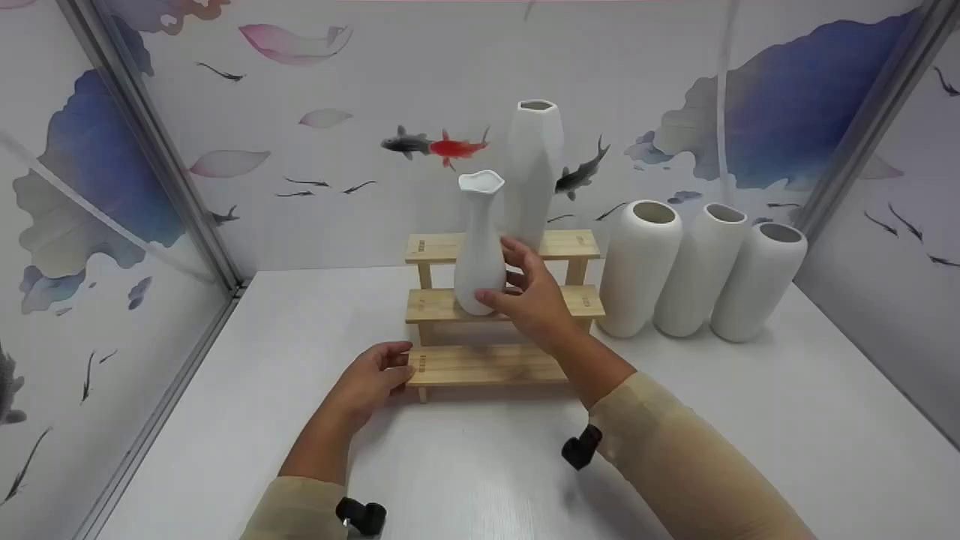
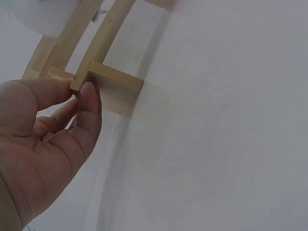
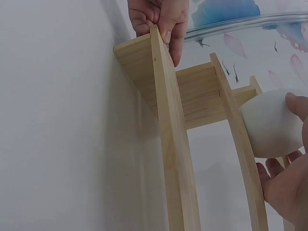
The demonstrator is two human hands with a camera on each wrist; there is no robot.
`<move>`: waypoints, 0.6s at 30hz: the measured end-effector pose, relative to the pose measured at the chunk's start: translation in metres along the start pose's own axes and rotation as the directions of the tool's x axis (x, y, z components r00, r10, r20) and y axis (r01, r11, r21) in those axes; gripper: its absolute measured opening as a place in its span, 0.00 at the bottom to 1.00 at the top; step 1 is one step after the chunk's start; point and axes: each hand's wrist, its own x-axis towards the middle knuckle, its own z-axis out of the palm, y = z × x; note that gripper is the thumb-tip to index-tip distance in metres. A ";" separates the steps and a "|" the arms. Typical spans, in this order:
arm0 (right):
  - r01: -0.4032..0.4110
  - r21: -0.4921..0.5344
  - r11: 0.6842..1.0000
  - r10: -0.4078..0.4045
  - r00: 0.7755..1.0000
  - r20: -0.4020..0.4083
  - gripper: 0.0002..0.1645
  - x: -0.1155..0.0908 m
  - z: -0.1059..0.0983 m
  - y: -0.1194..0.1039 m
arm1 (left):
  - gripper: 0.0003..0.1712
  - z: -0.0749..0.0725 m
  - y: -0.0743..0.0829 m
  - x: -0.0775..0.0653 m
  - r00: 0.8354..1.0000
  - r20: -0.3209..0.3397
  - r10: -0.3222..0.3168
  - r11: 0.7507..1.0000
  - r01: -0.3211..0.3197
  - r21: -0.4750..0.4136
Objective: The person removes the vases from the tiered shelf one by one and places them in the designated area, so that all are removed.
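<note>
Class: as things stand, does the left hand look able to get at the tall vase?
Probably not readily: the left hand pinches the lowest shelf, while the right hand and smaller vase partly cover the tall vase from the front.

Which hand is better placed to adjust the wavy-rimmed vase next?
Likely the right hand: it holds that vase at the middle shelf, while the left hand pinches the bottom shelf.
</note>
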 end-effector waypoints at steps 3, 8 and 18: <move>-0.004 0.006 1.000 0.004 1.000 0.024 0.53 -0.001 0.001 -0.001 | 0.27 0.000 0.000 0.000 1.000 -0.008 0.002 1.000 -0.002 0.014; -0.014 -0.005 1.000 0.014 1.000 0.012 0.52 -0.003 0.002 -0.001 | 0.27 0.000 0.000 0.001 1.000 -0.010 -0.011 1.000 0.011 0.006; -0.017 -0.036 0.999 0.017 1.000 0.001 0.49 -0.023 -0.003 -0.001 | 0.28 0.000 0.000 0.001 1.000 -0.009 -0.021 1.000 0.021 0.000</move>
